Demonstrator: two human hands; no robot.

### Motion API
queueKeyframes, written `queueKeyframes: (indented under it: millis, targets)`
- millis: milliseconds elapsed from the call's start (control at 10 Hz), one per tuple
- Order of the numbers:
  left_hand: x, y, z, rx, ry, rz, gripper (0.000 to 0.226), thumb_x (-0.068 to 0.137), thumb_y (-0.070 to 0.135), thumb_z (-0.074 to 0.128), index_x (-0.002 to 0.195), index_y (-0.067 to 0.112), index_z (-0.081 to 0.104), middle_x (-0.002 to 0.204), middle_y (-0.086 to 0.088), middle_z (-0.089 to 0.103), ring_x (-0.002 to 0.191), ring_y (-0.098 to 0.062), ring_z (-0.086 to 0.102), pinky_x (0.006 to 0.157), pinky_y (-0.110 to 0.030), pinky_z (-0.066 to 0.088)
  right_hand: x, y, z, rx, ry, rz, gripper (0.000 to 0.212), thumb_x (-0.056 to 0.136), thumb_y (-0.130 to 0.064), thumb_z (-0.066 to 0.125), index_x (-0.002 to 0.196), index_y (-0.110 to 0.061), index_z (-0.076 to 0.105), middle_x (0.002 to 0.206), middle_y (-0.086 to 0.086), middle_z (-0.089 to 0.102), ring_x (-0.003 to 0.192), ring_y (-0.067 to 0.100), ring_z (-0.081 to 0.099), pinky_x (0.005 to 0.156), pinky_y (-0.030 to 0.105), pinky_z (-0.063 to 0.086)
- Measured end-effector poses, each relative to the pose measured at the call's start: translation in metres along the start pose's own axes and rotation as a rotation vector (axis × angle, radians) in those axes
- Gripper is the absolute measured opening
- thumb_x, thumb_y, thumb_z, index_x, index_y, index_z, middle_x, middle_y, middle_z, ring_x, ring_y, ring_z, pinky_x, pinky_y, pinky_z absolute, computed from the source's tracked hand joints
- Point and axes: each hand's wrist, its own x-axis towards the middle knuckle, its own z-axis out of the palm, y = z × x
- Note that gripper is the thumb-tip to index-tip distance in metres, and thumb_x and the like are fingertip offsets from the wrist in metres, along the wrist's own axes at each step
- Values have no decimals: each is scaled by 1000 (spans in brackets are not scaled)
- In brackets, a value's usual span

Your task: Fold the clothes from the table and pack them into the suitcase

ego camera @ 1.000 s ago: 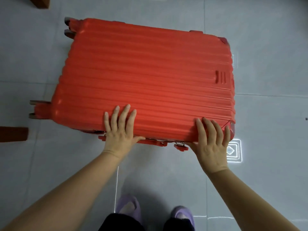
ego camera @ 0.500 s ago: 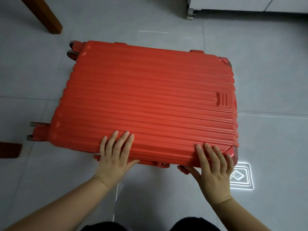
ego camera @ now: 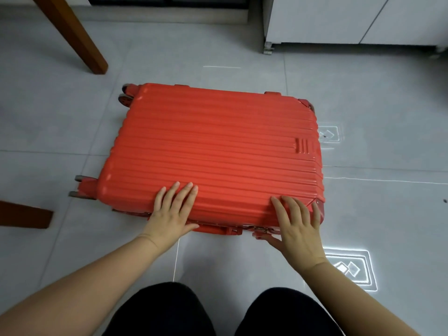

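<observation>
Suitcase (ego camera: pixel 215 151) farther off, lying crosswise, wheels (ego camera: pixel 125 100) left

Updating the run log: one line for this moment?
suitcase: shut, flat on floor | left hand: flat on suitcase | right hand: flat on suitcase, thumb near latch

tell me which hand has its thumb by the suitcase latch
The right hand: its thumb lies just below the metal latch on the near edge of the red suitcase. The left hand rests further left, thumb beside the side handle.
</observation>
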Motion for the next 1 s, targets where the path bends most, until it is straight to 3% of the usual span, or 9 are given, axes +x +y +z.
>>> queueKeyframes:
  millis: [100,200,300,500,600,700,800,900,1000]
  targets:
    - [2,-7,-9,-20,-41,9,96,78,59,40,150,12,-2,137,-9,37,123,-31,38,112,-49,11,5,10,-10,-32,6,-131,78,72,-62,59,132,-15,45,123,11,51,111,30,43,112,48,10]
    - [7,-14,-16,-33,-88,36,85,80,55,36,150,13,14,132,-7,40,119,-25,41,115,-47,0,21,13,-21,-69,-54,-248,97,53,-54,82,134,-15,44,124,13,55,112,31,45,106,52,21]
    - [17,-16,-21,-61,-67,60,69,79,54,38,135,14,37,130,-5,41,117,-25,42,115,-46,0,37,6,-31,-110,-160,-265,105,49,-57,83,135,-16,40,128,14,58,112,34,58,102,55,37]
    - [36,-12,-22,-107,-132,113,68,80,56,34,138,20,36,138,-5,45,126,-28,36,112,-48,4,44,-13,-22,-104,-301,-183,104,50,-59,82,136,-18,42,131,17,56,110,39,60,88,57,46]
    - [35,-10,-17,-92,-138,123,66,80,55,41,137,22,37,136,-5,52,125,-29,40,110,-50,10,43,-18,-17,-79,-341,-162,105,49,-51,86,137,-16,39,132,19,55,111,41,59,88,59,45]
    - [36,-5,-30,-80,-206,82,89,60,51,77,135,21,38,133,-7,56,119,-34,54,109,-49,9,43,-20,-30,-49,-449,-113,106,47,-48,88,136,-17,40,131,19,56,112,39,59,90,56,46]
    - [36,0,-76,-155,-316,26,105,44,43,90,133,21,38,127,-8,61,113,-32,60,107,-48,10,34,-27,-70,49,-546,3,94,59,-44,86,137,-17,41,130,18,56,114,36,59,93,50,46]
    - [29,-15,-143,-184,-406,-67,103,45,19,91,135,22,41,124,-7,62,116,-33,58,108,-47,6,26,-29,-145,187,-621,154,75,89,-36,62,149,-17,23,151,14,31,139,32,31,114,43,21]
    - [13,-32,-214,-238,-488,-242,97,43,4,87,132,25,53,123,-6,63,119,-35,54,110,-47,10,23,-23,-223,218,-645,173,70,87,-24,64,146,-15,28,147,12,36,133,33,38,111,42,27]
